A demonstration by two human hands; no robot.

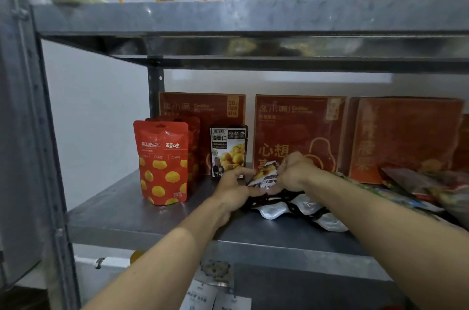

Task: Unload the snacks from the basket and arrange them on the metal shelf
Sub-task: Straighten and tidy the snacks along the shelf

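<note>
Centrally, both hands close on one chestnut-kernel pouch, held tilted just above the metal shelf. Left hand pinches its lower left edge; right hand is curled over its upper right. The standing black-and-white chestnut pouch lies immediately behind and left, nearer the left hand. A dark mesh basket, apparently, sits beneath with silver packets.

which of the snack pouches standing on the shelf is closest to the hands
The black-and-white chestnut pouch, standing just behind the left hand. The red pouches stand farther left, apart from both hands.
</note>
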